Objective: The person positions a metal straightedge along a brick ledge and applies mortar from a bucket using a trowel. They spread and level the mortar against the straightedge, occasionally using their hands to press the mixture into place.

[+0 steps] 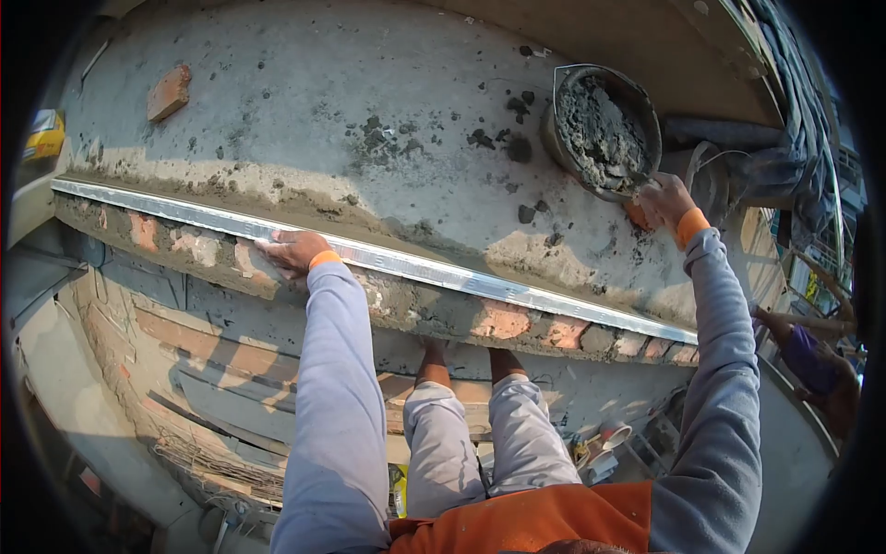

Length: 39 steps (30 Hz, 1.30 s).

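The long metal bar (415, 265) lay along the near edge of the concrete slab (305, 120), running beneath the left hand (293, 253) and ending on the near side of the right hand (666, 201). The left hand was partly curled, holding the bar by its near edge. The right hand's fingers were bent inward at the rim of the round pan (553, 138); whether they gripped that rim or a tool could not be told. Grey mortar (604, 129) filled much of the pan, just beyond the right hand. Exposed bricks (501, 319) showed below the bar, between the hands. A broken brick (169, 93) lay beyond the left hand, off to its left.
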{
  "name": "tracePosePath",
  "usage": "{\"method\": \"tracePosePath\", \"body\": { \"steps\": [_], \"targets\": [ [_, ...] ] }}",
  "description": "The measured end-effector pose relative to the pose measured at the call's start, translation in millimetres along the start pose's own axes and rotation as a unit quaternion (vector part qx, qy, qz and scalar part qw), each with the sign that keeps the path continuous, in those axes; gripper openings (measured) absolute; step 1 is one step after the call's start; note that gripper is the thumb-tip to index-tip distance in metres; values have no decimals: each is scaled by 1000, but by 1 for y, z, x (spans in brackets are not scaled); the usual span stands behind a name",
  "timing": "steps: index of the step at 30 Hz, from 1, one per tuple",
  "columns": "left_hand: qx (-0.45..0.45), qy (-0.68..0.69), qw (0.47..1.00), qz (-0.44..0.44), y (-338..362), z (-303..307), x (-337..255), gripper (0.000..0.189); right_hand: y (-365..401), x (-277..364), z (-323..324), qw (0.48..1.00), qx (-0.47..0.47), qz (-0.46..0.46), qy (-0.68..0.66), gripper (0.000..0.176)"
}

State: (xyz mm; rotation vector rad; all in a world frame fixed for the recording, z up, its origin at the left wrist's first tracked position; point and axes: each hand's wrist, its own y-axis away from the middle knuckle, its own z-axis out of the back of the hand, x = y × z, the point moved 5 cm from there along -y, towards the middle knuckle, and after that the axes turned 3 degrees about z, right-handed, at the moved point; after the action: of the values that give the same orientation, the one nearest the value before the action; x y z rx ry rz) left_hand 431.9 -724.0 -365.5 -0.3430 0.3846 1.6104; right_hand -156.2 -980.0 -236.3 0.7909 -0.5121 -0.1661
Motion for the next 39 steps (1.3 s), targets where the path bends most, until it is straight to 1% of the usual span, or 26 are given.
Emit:
{"method": "tracePosePath", "body": {
  "steps": [1,2,4,5,6,9,11,12,13,14,15,17,18,19,20,22,24,25,26,27,28,29,30,34,36,39],
  "targets": [
    [6,-13,1000,12,1,1,0,49,14,3,-1,996,18,-45,-75,19],
    [2,-21,1000,15,2,4,-2,48,20,2,2,996,20,-46,-80,19],
    [-5,-17,1000,16,7,2,-4,47,28,-2,15,993,-81,66,-48,19],
    [-12,-13,1000,15,6,2,-4,47,31,-7,21,991,-98,87,-32,19],
    [-21,-10,1000,12,5,0,-3,46,33,-9,21,988,-110,108,-19,19],
    [-40,-11,999,-5,-4,-10,11,44,62,18,6,990,-81,109,-39,22],
    [-50,-43,996,-57,-28,-44,45,44,77,24,-18,986,-59,129,-88,23],
    [-66,-71,990,-103,-52,-73,77,44,85,30,-31,979,-49,148,-127,24],
    [-95,-114,974,-172,-85,-110,121,43,94,37,-47,976,-56,162,-131,25],
    [-122,-154,953,-231,-113,-141,159,43,99,47,-62,979,-27,165,-116,27],
    [-122,-104,954,-251,-113,-140,159,42,100,50,-78,967,-50,240,-67,31],
    [-109,-57,956,-265,-107,-134,153,42,105,68,-122,953,-98,284,45,34],
    [-103,-33,956,-271,-104,-130,149,42,106,77,-147,947,-92,300,67,34],
    [-92,-55,967,-232,-94,-117,133,42,104,80,-175,935,-103,327,92,36],
    [-71,-78,977,-187,-80,-104,117,42,104,84,-203,936,-89,320,117,37],
    [-24,-106,987,-117,-59,-82,92,42,99,91,-263,929,9,307,207,25],
    [6,-149,984,-95,-57,-81,88,42,97,89,-312,893,57,356,268,32],
    [13,-196,974,-111,-62,-85,91,42,97,92,-311,894,57,356,265,32],
    [-30,-364,916,-165,-80,-106,114,42,95,95,-306,901,64,350,250,32],
    [-91,-518,825,-207,-97,-127,138,42,96,95,-306,906,75,343,235,32],
    [-68,-346,920,-172,-83,-105,118,42,98,96,-308,906,80,343,236,32],
    [-39,-189,973,-126,-66,-85,97,42,95,97,-308,905,83,342,237,32],
    [-15,-97,992,-77,-48,-66,76,42,93,98,-309,905,88,341,238,32],
    [71,120,988,59,-6,-22,19,45,97,110,-318,880,112,368,278,34],
    [70,146,984,72,0,-16,12,46,99,109,-315,878,106,386,263,34],
    [22,66,998,-2,-18,-38,38,45,106,110,-303,867,107,416,253,35]
  ]
}}
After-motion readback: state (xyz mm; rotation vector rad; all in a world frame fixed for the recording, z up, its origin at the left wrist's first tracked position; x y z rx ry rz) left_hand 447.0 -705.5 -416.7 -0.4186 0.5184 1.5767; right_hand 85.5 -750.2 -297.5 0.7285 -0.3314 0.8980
